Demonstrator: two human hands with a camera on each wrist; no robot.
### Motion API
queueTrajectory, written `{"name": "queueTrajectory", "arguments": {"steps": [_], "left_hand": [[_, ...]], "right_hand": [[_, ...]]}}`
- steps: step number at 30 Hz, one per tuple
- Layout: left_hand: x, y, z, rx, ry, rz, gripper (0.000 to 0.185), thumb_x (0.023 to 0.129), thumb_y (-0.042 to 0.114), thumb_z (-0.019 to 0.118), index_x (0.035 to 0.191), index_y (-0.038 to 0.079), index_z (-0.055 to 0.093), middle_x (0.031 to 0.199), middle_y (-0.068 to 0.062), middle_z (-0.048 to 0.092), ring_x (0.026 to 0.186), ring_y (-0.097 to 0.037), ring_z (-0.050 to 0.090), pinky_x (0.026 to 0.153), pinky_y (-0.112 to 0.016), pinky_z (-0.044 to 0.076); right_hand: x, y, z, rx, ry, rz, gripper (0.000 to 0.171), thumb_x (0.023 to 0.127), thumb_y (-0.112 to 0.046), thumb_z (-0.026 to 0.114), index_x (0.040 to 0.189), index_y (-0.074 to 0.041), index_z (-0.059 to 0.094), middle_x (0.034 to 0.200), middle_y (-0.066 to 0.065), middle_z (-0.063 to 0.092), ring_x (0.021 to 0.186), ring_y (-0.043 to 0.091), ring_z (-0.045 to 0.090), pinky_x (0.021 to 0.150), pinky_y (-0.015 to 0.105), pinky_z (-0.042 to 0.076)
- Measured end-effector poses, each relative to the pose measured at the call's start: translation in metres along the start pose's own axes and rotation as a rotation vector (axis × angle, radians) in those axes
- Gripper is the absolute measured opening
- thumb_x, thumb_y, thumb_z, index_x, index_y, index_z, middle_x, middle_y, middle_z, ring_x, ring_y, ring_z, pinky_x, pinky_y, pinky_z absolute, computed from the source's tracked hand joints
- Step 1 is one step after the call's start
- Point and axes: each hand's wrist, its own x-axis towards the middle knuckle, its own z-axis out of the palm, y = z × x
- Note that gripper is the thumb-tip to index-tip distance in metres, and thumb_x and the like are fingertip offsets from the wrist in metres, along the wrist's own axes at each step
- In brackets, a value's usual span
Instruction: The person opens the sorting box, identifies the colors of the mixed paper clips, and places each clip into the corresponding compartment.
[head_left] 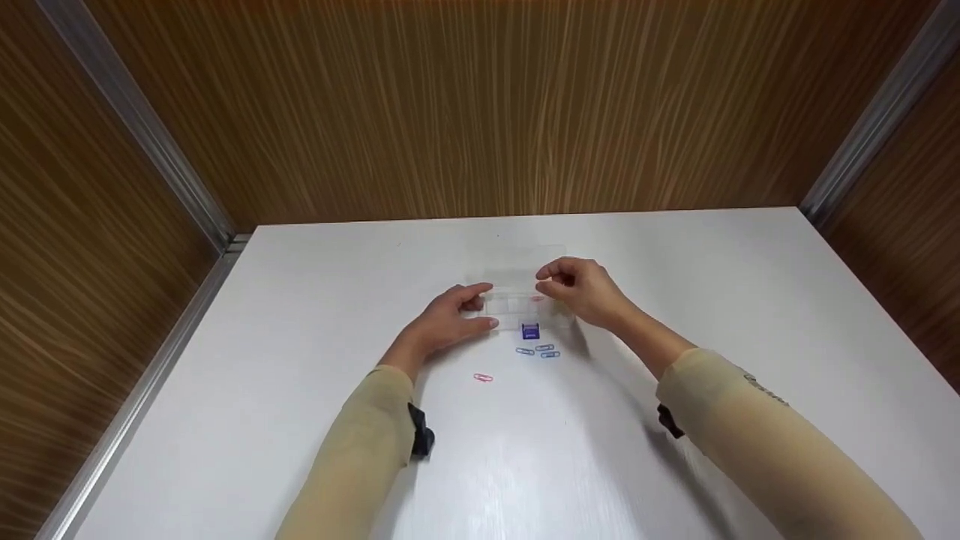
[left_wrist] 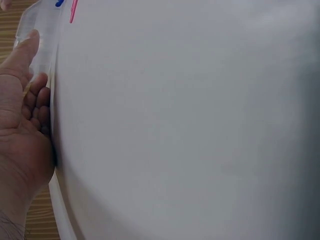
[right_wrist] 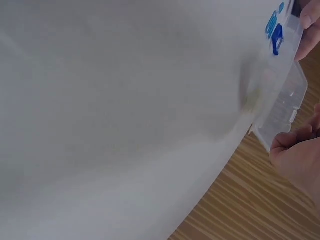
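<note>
A clear plastic compartment box (head_left: 517, 307) lies on the white table (head_left: 675, 270), its lid (head_left: 517, 259) open toward the back. My left hand (head_left: 480, 304) grips the box's left end, with the thumb on the front and the fingers behind; in the left wrist view the hand (left_wrist: 32, 70) is on the box (left_wrist: 42, 20). My right hand (head_left: 546, 283) hovers over the right part with thumb and fingertips pinched together. Whether it holds anything is unclear. A pink paper clip (head_left: 536, 298) lies in the box just below those fingers. The right wrist view shows my curled right hand (right_wrist: 292, 145) beside the lid (right_wrist: 285, 105).
A blue binder clip (head_left: 529, 331) sits at the box's front edge, with three blue paper clips (head_left: 545, 349) just in front of it. Another pink paper clip (head_left: 483, 378) lies nearer me to the left. Wooden walls enclose the table on three sides.
</note>
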Motion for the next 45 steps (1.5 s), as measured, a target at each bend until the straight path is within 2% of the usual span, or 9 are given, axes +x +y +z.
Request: {"name": "queueTrajectory", "arguments": {"steps": [3, 8, 14, 17, 22, 28, 45], "left_hand": [[0.0, -0.001, -0.001, -0.004, -0.001, 0.003, 0.068, 0.095, 0.041, 0.081, 0.157, 0.03, 0.053, 0.131, 0.0, 0.056, 0.123, -0.022, 0.049, 0.116, -0.043, 0.037], [0.0, -0.002, -0.003, 0.007, -0.009, 0.018, 0.069, 0.095, 0.042, 0.08, 0.157, 0.03, 0.053, 0.131, 0.0, 0.056, 0.124, -0.022, 0.05, 0.116, -0.045, 0.037], [0.004, -0.006, -0.007, 0.032, -0.011, 0.078, 0.067, 0.098, 0.035, 0.079, 0.158, 0.023, 0.052, 0.129, -0.003, 0.057, 0.122, -0.022, 0.051, 0.114, -0.043, 0.038], [0.004, -0.007, -0.008, 0.031, -0.008, 0.105, 0.066, 0.098, 0.032, 0.08, 0.157, 0.02, 0.053, 0.127, -0.004, 0.058, 0.12, -0.023, 0.051, 0.114, -0.042, 0.039], [0.004, -0.008, -0.008, 0.026, -0.004, 0.129, 0.067, 0.097, 0.03, 0.081, 0.156, 0.018, 0.054, 0.125, -0.006, 0.058, 0.118, -0.024, 0.052, 0.112, -0.042, 0.04], [0.003, -0.006, -0.007, 0.047, -0.01, 0.086, 0.068, 0.097, 0.036, 0.08, 0.158, 0.023, 0.052, 0.128, -0.004, 0.057, 0.12, -0.022, 0.051, 0.112, -0.042, 0.04], [0.003, -0.005, -0.007, 0.026, -0.019, 0.079, 0.069, 0.097, 0.035, 0.08, 0.159, 0.024, 0.052, 0.129, -0.004, 0.057, 0.122, -0.022, 0.051, 0.113, -0.042, 0.039]], "right_hand": [[-0.01, -0.007, 0.005, 0.0, -0.023, -0.047, 0.028, 0.103, -0.02, 0.073, 0.126, -0.005, 0.072, 0.096, 0.007, 0.06, 0.092, 0.023, 0.054, 0.077, 0.028, 0.047], [-0.026, -0.017, 0.022, 0.011, -0.086, -0.125, 0.026, 0.102, -0.018, 0.073, 0.124, -0.004, 0.072, 0.091, 0.005, 0.062, 0.084, 0.021, 0.055, 0.073, 0.027, 0.047], [-0.043, -0.023, 0.047, 0.028, -0.161, -0.27, 0.022, 0.099, -0.013, 0.076, 0.118, -0.003, 0.074, 0.083, 0.0, 0.062, 0.076, 0.015, 0.054, 0.069, 0.025, 0.045], [-0.049, -0.022, 0.059, 0.019, -0.207, -0.311, 0.023, 0.098, -0.011, 0.077, 0.118, 0.0, 0.074, 0.081, -0.003, 0.061, 0.075, 0.013, 0.054, 0.069, 0.024, 0.044], [-0.056, -0.018, 0.074, 0.016, -0.271, -0.31, 0.024, 0.097, -0.012, 0.078, 0.118, 0.0, 0.073, 0.079, -0.005, 0.062, 0.072, 0.009, 0.054, 0.067, 0.022, 0.043], [-0.059, -0.014, 0.084, 0.027, -0.315, -0.261, 0.027, 0.097, -0.016, 0.079, 0.12, -0.003, 0.074, 0.078, -0.005, 0.066, 0.068, 0.008, 0.058, 0.064, 0.022, 0.046], [-0.058, -0.008, 0.09, -0.069, -0.317, -0.252, 0.028, 0.094, -0.013, 0.081, 0.121, -0.01, 0.076, 0.081, -0.008, 0.06, 0.077, 0.009, 0.053, 0.07, 0.023, 0.042]]}}
